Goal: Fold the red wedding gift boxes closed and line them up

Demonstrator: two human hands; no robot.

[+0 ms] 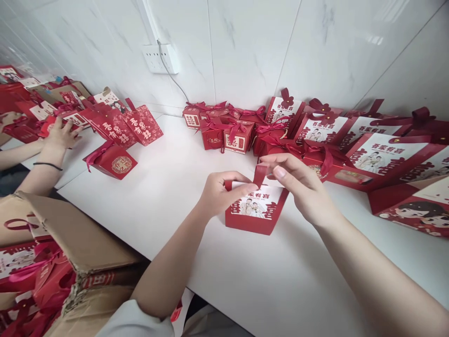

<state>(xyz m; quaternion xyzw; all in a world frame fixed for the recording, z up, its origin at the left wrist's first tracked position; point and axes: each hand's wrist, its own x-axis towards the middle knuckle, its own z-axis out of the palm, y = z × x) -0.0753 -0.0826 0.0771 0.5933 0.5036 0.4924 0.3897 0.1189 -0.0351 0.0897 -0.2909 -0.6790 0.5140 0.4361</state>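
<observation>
A small red and white gift box (255,210) stands on the white table (182,187) in front of me. My left hand (220,189) pinches the red ribbon (260,174) at the box's top left. My right hand (301,187) pinches the same ribbon from the right, holding a loop of it above the box. Both hands are closed on the ribbon.
Finished red boxes with bows (228,128) and larger red gift bags (382,157) line the tiled wall at the back and right. Another person's hands (59,135) work among red boxes at the left. An open cardboard carton (70,243) of red bags stands at lower left.
</observation>
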